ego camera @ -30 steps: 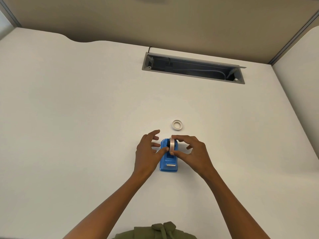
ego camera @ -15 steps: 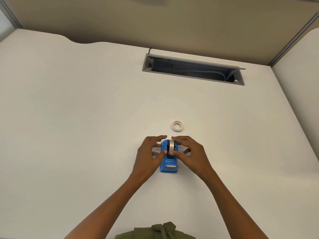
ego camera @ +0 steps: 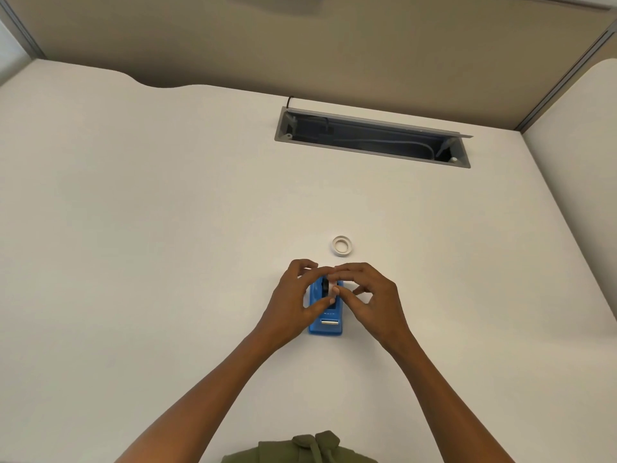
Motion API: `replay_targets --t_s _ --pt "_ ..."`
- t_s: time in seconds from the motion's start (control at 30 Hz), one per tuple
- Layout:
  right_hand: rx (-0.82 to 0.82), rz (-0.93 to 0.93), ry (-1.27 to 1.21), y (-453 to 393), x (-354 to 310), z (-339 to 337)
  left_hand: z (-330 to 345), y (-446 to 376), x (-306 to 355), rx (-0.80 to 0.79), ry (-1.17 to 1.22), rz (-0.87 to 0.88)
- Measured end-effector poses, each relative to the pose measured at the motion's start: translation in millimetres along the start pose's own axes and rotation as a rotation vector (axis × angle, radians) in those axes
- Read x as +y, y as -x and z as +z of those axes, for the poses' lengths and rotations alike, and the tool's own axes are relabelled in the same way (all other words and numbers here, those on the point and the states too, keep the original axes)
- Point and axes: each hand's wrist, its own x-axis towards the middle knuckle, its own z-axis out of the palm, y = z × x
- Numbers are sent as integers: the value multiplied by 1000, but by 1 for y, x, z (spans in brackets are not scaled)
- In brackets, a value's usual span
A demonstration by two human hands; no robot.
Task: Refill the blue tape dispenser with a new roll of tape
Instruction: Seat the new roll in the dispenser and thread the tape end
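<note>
The blue tape dispenser (ego camera: 325, 324) stands on the white desk, its metal cutter facing me. A tape roll (ego camera: 333, 285) on a black hub sits upright in its slot, mostly hidden by fingers. My left hand (ego camera: 295, 302) wraps the dispenser's left side, thumb and forefinger pinching the roll. My right hand (ego camera: 370, 297) comes in from the right, fingertips on the same roll. A small white ring, an empty tape core (ego camera: 342, 245), lies flat just beyond the hands.
An open grey cable tray (ego camera: 372, 138) with cords is set into the desk at the back. Beige partition walls rise behind and to the right. An olive garment (ego camera: 300, 451) shows at the bottom edge.
Both hands have closed in over the roll, and it has sunk lower into the dispenser's slot. The dispenser and the white core have stayed put.
</note>
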Motion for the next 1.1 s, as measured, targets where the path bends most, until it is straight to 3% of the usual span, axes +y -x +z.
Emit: replay_targets --t_s 0.67,0.97,1.1 --pt "-92 135 21 -2 0 3 -3 1 -4 -7 93 -22" --pt "-97 162 -29 -1 0 4 -6 2 -4 -1 122 32" --pt "-26 117 -56 4 -1 5 -6 1 -2 1 126 18"
